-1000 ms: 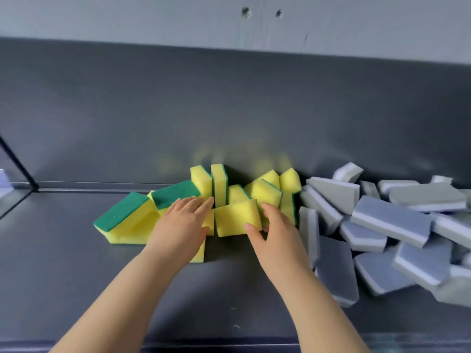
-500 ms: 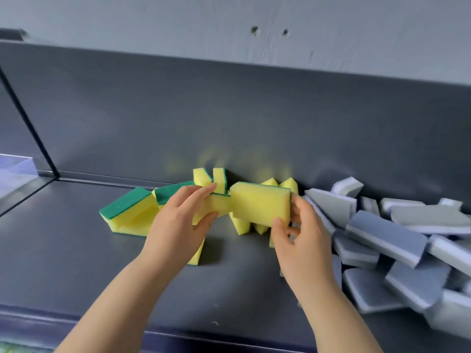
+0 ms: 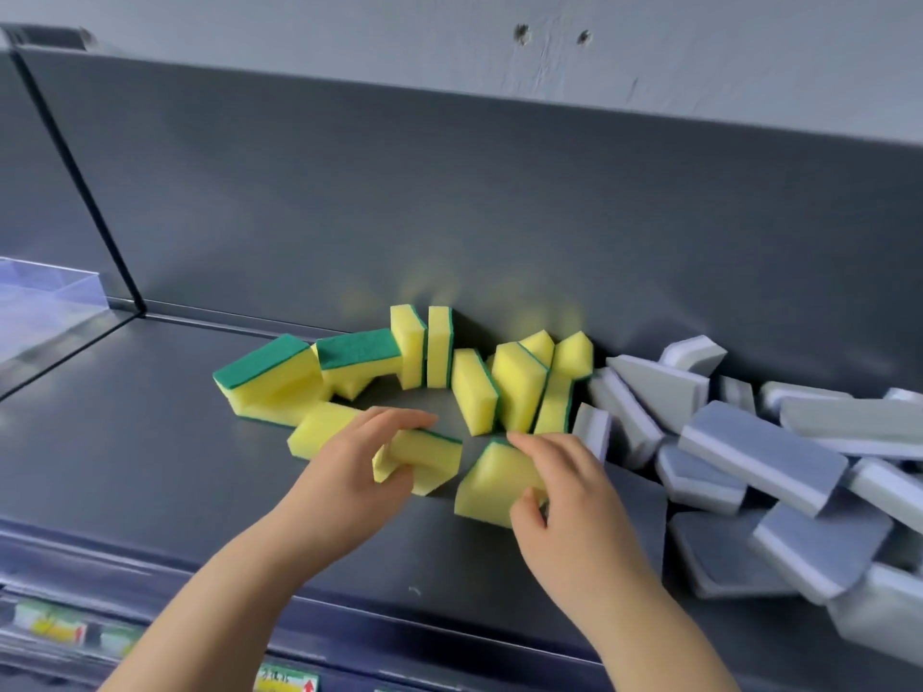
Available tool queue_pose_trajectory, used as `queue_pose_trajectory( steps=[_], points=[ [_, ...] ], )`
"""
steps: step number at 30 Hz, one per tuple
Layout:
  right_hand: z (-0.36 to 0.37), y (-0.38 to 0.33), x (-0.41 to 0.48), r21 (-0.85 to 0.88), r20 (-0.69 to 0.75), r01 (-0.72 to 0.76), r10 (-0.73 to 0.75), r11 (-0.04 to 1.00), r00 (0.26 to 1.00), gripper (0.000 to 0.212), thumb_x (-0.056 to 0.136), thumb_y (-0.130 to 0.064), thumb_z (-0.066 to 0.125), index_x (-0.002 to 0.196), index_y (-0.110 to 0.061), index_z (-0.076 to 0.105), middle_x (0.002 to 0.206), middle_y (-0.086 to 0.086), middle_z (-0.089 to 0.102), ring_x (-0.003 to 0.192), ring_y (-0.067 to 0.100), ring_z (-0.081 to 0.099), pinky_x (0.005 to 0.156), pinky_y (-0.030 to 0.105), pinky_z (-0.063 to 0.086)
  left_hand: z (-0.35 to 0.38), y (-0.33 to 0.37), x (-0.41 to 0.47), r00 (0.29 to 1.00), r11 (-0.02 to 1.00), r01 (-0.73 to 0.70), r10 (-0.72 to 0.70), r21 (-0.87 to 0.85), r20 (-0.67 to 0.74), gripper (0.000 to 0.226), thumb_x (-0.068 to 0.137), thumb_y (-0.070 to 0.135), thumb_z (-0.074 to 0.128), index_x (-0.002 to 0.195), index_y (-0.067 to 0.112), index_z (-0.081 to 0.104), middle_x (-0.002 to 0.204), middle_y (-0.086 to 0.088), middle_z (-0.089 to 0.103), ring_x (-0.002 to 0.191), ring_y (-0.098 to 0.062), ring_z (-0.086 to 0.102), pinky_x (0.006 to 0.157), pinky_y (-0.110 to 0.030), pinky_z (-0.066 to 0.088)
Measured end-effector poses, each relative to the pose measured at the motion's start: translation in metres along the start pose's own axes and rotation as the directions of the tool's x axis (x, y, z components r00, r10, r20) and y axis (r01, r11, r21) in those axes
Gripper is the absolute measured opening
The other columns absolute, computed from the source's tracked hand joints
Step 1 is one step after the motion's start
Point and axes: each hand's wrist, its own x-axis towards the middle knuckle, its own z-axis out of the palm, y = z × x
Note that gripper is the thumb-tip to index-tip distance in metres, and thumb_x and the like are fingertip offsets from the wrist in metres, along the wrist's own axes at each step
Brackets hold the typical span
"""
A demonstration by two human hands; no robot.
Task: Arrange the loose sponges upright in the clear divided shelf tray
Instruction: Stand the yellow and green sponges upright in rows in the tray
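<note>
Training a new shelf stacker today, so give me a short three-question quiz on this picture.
1. True or false: the left hand grips one yellow sponge and the right hand another yellow sponge.
2. The grey sponges lie: A) right of the yellow pile; B) left of it; C) on top of it.
3. Fill in: the clear tray shows at the far ___ of the picture.

Key: 1 true; 2 A; 3 left.
</note>
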Motion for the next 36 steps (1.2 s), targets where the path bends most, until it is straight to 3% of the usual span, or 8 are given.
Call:
queue_pose_trajectory(
  steps=[3,7,12,17,24,27,32,36],
  points=[
    [0.006,-0.002,0.000,-0.063,0.006,0.045,-0.045,0.997,0.999,0.053,0.084,-0.008,0.049,0.133,-0.026,0.045,0.123,-0.013,0.043,0.112,0.001,0.035,0.088,0.013,0.030,0.002,-0.003,-0.002,0.999,0.993,-0.054,0.053,0.102,0.011,0.050,0.078,0.016,0.072,0.110,0.045,0.048,0.110,0.033,0.045,0.104,0.015,0.043,0.081,0.000,0.032],
    [0.014,0.004,0.002,-0.130,-0.068,0.073,-0.083,0.989,0.994,0.050,0.075,-0.018,0.072,0.122,-0.023,0.055,0.111,-0.008,0.056,0.099,0.004,0.046,0.077,0.018,0.045,0.005,0.000,0.000,0.994,0.985,-0.053,0.068,0.163,-0.087,0.042,0.071,0.027,0.078,0.105,0.037,0.055,0.101,0.031,0.048,0.096,0.018,0.044,0.077,0.002,0.032],
    [0.011,0.008,0.008,0.027,-0.223,0.061,-0.053,0.998,0.973,0.042,0.075,-0.023,0.064,0.117,-0.020,0.058,0.104,-0.006,0.057,0.071,0.016,0.058,0.076,0.010,0.035,-0.007,0.008,-0.001,0.966,0.992,-0.028,0.058,0.120,-0.251,0.038,0.066,0.046,0.071,0.100,0.037,0.056,0.094,0.029,0.055,0.092,0.017,0.047,0.074,0.002,0.034],
    [0.009,-0.011,0.012,-0.002,-0.243,0.094,-0.092,0.996,0.966,0.044,0.076,-0.010,0.071,0.118,-0.021,0.060,0.107,-0.009,0.054,0.080,0.008,0.050,0.078,0.006,0.033,-0.039,0.005,-0.011,0.956,0.966,-0.142,0.191,0.218,-0.223,0.042,0.072,0.041,0.068,0.111,0.029,0.061,0.104,0.028,0.056,0.092,0.013,0.050,0.081,0.001,0.036],
    [0.044,-0.110,0.009,-0.031,-0.287,0.243,-0.241,0.970,0.927,0.040,0.073,-0.016,0.066,0.113,-0.020,0.064,0.103,-0.005,0.059,0.095,0.010,0.055,0.086,0.011,0.039,-0.121,-0.029,-0.062,0.939,0.908,-0.198,0.284,0.370,-0.195,0.039,0.082,0.044,0.055,0.112,0.022,0.065,0.108,0.009,0.059,0.091,-0.007,0.056,0.079,-0.016,0.045],
    [0.072,-0.168,0.004,-0.013,-0.271,0.293,-0.286,0.956,0.919,0.042,0.074,-0.015,0.068,0.115,-0.018,0.063,0.106,-0.003,0.060,0.097,0.011,0.056,0.088,0.017,0.043,-0.171,-0.051,-0.096,0.941,0.912,-0.164,0.260,0.377,-0.218,0.040,0.082,0.043,0.053,0.114,0.022,0.063,0.108,0.011,0.058,0.091,-0.004,0.054,0.077,-0.010,0.041],
    [0.130,-0.259,-0.004,0.022,-0.246,0.354,-0.338,0.935,0.908,0.043,0.071,-0.016,0.068,0.113,-0.015,0.063,0.107,-0.002,0.060,0.101,0.009,0.053,0.095,0.007,0.033,-0.252,-0.100,-0.160,0.945,0.918,-0.106,0.213,0.383,-0.248,0.040,0.083,0.042,0.052,0.121,0.030,0.054,0.113,0.015,0.052,0.095,-0.002,0.054,0.077,-0.015,0.045],
    [0.179,-0.314,-0.008,0.047,-0.185,0.375,-0.360,0.926,0.914,0.041,0.071,-0.015,0.066,0.113,-0.016,0.064,0.104,-0.002,0.059,0.097,0.010,0.051,0.090,0.004,0.030,-0.307,-0.138,-0.204,0.946,0.899,-0.035,0.171,0.436,-0.276,0.042,0.083,0.042,0.051,0.120,0.023,0.060,0.112,0.008,0.058,0.094,-0.006,0.054,0.079,-0.021,0.046]
  ],
)
